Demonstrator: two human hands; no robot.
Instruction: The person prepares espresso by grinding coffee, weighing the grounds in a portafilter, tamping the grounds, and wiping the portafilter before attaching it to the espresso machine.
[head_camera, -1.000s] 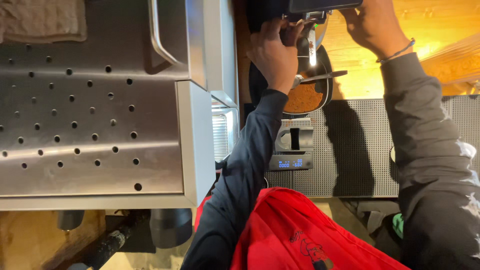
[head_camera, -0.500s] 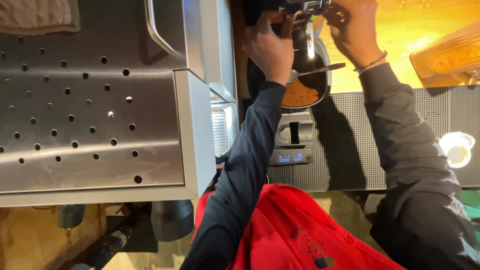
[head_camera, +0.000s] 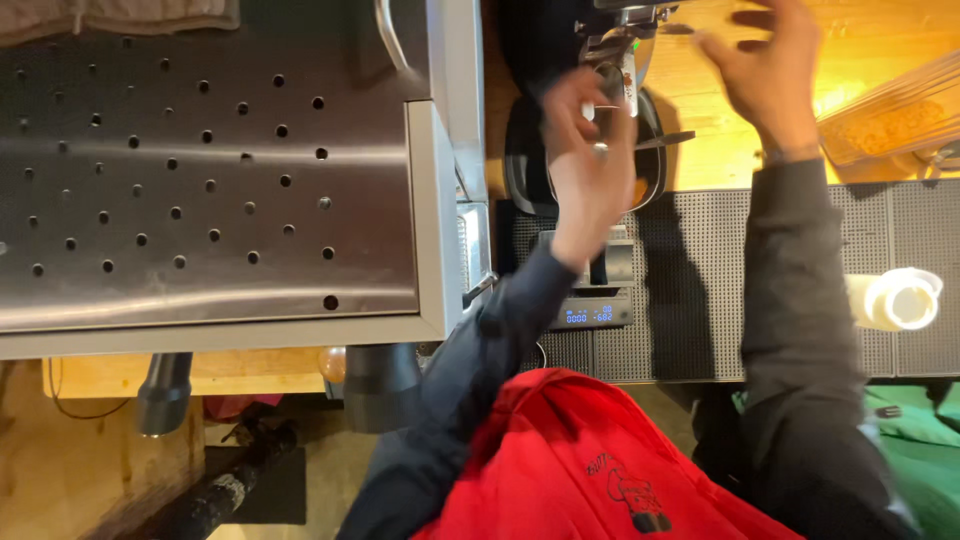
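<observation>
Left hand (head_camera: 588, 160): raised over the round dark pan (head_camera: 530, 165), fingers loosely curled, gripping nothing that could be seen; blurred.
Right hand (head_camera: 772, 70): lifted above the wooden counter (head_camera: 715, 150), fingers spread, empty.
Grinder spout (head_camera: 622, 45): metal, at the top edge, between the two hands.
Pan: sat below the spout, partly hidden by the left hand, brown grounds just showing.
Scale (head_camera: 590, 312): small, lit display, on the black mat (head_camera: 690, 290).
Coffee machine top (head_camera: 200, 170): perforated steel, far left.
White cup (head_camera: 900, 298): on the mat, well to the right.
</observation>
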